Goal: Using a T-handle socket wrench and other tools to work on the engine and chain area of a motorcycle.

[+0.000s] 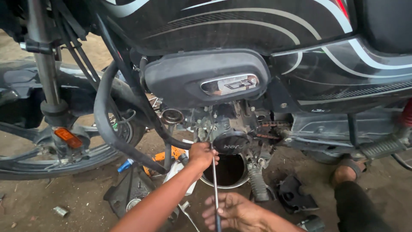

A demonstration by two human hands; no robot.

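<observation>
While my left hand (201, 155) is curled shut around the upper part of the long metal rod (215, 189), right up under the engine (225, 124), my right hand (234, 211) sits lower down, fingers loosely closed on the same rod near its bottom end. So the rod runs almost upright between my two hands, its top just at the engine casing, its foot dropping out of view at the bottom edge. It looks thin, stiff steel, light for its length, and probably oily down here, so I judge it slippery; a two-point hold, one hand high and one low, seems the sure way to steer it. Just behind the rod, a round metal pan (227, 171) sits on the ground beneath the engine, dark inside. Left of my forearm there's an orange tool (169, 154) lying on the dirt, and a thick black hose (107, 120) looping past the front wheel (64, 154). Off to the right, a sandalled foot (347, 172) rests on the ground by the footpeg (382, 148).
</observation>
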